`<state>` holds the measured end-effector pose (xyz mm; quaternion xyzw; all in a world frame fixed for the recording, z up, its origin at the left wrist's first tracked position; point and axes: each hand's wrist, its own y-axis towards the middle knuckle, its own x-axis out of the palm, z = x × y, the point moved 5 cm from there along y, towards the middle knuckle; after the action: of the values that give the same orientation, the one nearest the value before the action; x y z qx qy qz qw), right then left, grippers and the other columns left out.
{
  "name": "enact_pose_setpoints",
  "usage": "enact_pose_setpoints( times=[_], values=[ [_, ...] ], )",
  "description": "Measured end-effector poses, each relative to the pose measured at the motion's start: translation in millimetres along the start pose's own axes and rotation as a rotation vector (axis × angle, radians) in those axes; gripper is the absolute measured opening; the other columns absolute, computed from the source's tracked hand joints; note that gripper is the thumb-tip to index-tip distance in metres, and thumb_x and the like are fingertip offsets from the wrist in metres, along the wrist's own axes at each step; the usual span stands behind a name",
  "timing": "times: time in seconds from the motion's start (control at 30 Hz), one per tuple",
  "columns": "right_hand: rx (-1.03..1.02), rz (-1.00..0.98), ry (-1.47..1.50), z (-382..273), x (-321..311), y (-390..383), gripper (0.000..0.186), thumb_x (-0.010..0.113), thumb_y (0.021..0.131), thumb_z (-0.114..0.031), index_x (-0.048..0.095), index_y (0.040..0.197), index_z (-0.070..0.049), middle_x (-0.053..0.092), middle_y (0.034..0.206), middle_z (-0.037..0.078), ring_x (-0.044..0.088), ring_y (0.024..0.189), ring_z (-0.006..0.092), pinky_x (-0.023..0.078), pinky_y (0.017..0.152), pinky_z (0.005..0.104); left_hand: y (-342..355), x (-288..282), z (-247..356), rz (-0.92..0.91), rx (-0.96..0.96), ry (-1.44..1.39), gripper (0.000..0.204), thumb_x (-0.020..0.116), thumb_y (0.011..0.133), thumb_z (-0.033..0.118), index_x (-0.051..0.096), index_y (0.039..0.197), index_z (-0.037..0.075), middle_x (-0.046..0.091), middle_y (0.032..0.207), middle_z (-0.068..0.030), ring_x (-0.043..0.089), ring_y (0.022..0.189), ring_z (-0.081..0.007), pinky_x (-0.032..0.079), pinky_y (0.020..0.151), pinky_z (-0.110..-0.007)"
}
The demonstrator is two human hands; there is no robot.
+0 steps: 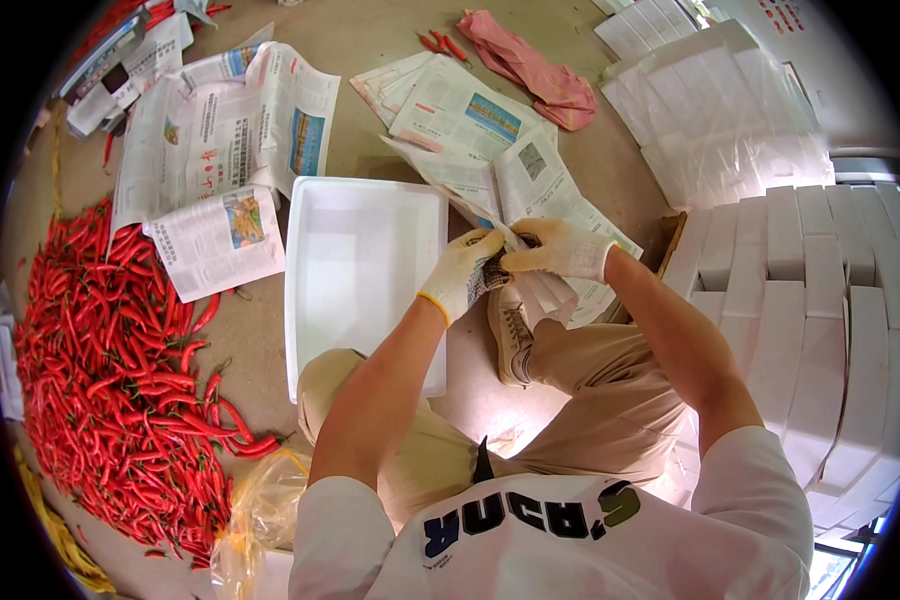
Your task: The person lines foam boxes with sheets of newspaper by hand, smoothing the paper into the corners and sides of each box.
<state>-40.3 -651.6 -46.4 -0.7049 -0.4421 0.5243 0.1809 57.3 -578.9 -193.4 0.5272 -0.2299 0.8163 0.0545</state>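
And here my left hand [458, 274] and right hand [562, 250], both gloved, grip a newspaper sheet [538, 188] near the white box's [360, 255] right edge!

Red chillies [120, 380], white box [365, 270], grey-white newspaper [550, 192]

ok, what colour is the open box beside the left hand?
White, both rim and inside; the open box shows best in the head view, the only one here.

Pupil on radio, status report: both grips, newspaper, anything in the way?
Left grip, right grip: gloved, both pinching newspaper. Newspaper creased, right of white open box. Possibly in the way: left forearm over box's edge.
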Motion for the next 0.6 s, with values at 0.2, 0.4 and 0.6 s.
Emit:
enact_pose_setpoints(
  times=[0.2,0.4,0.6],
  values=[
    [0.112,0.013,0.171,8.7,1.4,2.2,0.052,0.063,0.098,-0.039,0.070,0.137,-0.004,0.075,0.119,0.015,0.070,0.108,0.0212,0.054,0.098,0.0354,-5.4,2.5,1.4,0.051,0.037,0.096,0.026,0.068,0.106,0.028,0.069,0.122,0.006,0.074,0.105,-0.0049,0.072,0.085,-0.0160,0.062,0.076,-0.033],
    [0.177,0.258,0.111,81.9,-58.6,22.1,0.045,0.064,0.099,-0.033,0.072,0.133,-0.006,0.076,0.114,0.010,0.071,0.105,0.0225,0.057,0.090,0.0352,-20.0,-27.9,10.4,0.362,0.124,0.275,0.025,0.066,0.098,0.023,0.073,0.109,0.003,0.067,0.093,-0.0008,0.060,0.079,-0.0101,0.050,0.072,-0.028],
    [0.397,0.915,0.096,323.3,-268.6,-111.6,0.024,0.067,0.094,-0.016,0.080,0.113,-0.008,0.076,0.094,0.005,0.068,0.080,0.0154,0.057,0.075,0.0343,-18.5,-26.3,25.7,0.465,0.222,0.265,0.025,0.063,0.098,0.026,0.071,0.099,0.003,0.064,0.087,-0.0016,0.057,0.077,-0.0127,0.048,0.070,-0.030]
  ],
)
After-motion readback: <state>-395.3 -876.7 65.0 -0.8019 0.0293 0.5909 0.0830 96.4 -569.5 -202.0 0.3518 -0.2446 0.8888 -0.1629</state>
